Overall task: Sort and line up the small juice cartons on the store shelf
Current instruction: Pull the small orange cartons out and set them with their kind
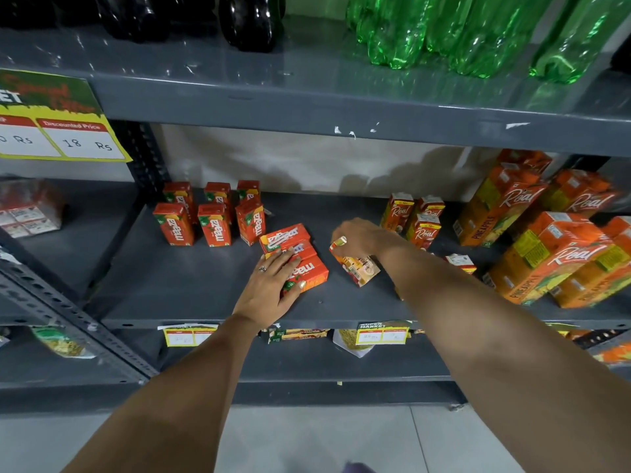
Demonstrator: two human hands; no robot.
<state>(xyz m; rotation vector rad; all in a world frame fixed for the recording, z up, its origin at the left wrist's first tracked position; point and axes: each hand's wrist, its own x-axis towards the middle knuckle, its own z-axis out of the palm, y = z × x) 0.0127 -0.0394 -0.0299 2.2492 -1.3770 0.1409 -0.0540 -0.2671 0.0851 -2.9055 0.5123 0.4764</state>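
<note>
Several small Maaza cartons (214,225) stand upright in two rows at the back left of the grey shelf (191,285). In the middle, three more Maaza cartons (288,238) lie flat side by side. My left hand (273,285) lies on the nearest flat one (312,276), thumb against its front edge. My right hand (358,238) grips a small Real carton (358,269) that is tilted on the shelf. Three small Real cartons (423,230) stand upright behind my right wrist. Another small carton (461,262) lies flat beyond my right forearm.
Large Real pineapple cartons (546,254) lean in a loose pile at the right. Green bottles (478,32) and dark bottles (246,18) stand on the shelf above. A price sign (58,121) hangs at the left. Price tags (382,332) line the shelf's front edge.
</note>
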